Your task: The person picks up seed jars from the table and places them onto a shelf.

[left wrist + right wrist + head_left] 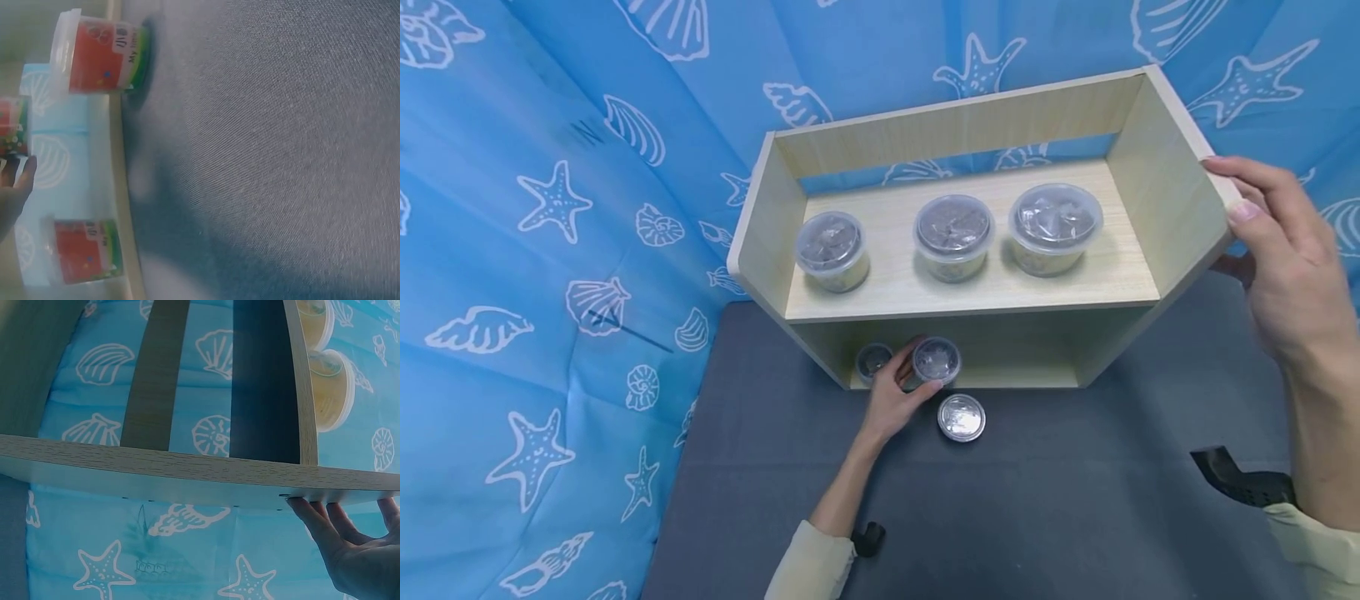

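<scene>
A two-tier wooden shelf (1172, 192) stands at the back. My right hand (1292, 242) grips the front edge of its right side panel, with fingers against the outer face in the right wrist view. Inside the lower tier, my left hand (895, 396) holds a clear-lidded plastic tub (936, 360), its fingers and thumb around the sides. Just left of that hand sits another lidded tub (874, 360), partly covered by the fingers. A third tub (961, 417) stands on the table in front of the lower tier; its red and green label (100, 56) shows in the left wrist view.
Along the upper tier stand three lidded tubs: a left one (832, 250), a middle one (953, 237) and a right one (1055, 229). A blue curtain (550, 292) with shell prints hangs behind and to the left. Dark grey cloth (1037, 508) covers the table.
</scene>
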The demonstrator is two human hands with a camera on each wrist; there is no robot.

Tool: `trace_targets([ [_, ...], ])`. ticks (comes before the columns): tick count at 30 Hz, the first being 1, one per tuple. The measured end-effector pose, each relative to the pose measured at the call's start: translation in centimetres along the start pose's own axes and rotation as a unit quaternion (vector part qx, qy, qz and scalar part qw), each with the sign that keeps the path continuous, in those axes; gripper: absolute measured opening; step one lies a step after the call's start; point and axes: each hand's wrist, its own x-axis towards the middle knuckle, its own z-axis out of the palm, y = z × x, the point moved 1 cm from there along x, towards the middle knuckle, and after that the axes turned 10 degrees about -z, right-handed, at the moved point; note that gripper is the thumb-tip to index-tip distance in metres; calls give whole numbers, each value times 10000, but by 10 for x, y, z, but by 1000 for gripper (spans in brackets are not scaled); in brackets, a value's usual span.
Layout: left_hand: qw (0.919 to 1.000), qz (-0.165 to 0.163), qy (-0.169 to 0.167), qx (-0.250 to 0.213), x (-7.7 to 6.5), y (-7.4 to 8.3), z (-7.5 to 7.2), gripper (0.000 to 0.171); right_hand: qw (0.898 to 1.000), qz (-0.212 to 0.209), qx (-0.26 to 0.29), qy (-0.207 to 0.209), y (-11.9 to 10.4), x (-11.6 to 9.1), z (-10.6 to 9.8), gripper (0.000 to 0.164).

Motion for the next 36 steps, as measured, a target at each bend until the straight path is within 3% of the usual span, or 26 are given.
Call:
trace_targets([
  [18,9971,397,114,-644,13,-36,20,67,9999,62,22,97,-2,-1,2,45],
  [36,9984,283,304,-381,16,-54,25,68,9999,-16,-74,75,0,0,2,44],
])
